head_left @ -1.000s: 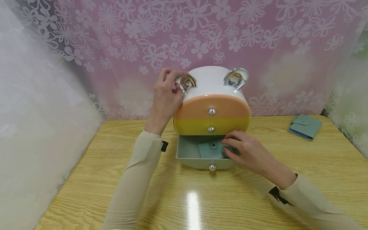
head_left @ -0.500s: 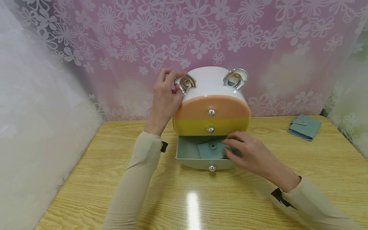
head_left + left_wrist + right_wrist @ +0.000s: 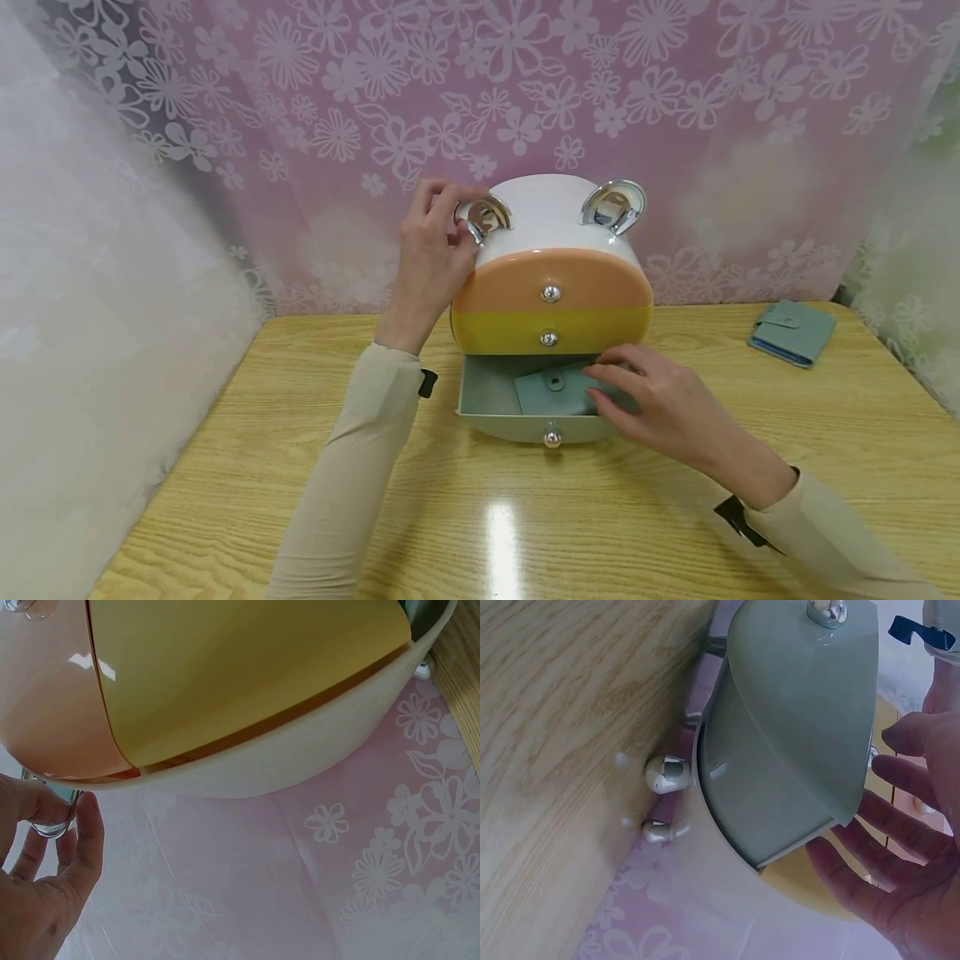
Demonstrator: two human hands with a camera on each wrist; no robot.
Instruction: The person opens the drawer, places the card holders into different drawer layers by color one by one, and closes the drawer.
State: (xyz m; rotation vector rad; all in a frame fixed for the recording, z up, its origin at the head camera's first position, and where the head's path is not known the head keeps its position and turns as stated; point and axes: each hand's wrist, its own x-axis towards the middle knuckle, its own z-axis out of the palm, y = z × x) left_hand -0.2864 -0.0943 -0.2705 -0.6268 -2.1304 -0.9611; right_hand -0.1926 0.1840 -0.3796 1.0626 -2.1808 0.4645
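Observation:
My left hand grips the left silver ear of a bear-shaped drawer box, its thumb and fingers around it. In the left wrist view, this hand pinches the ear beside the orange front. The lowest drawer, grey-green, is pulled out. Inside lies a light green snap wallet, flap upward. Over the drawer's right side hovers my right hand, loosely bent fingertips near the wallet's right end. The right wrist view shows its fingers spread at the drawer rim, holding nothing; the wallet is hidden there.
Another green snap wallet lies at the table's back right. Above the pulled-out drawer are a yellow drawer and an orange drawer, both closed, with silver knobs. A pink flowered curtain hangs behind the wooden table.
My right hand has shifted slightly right, away from the wallet in the drawer, and more of that wallet shows. My left hand keeps its grip on the ear.

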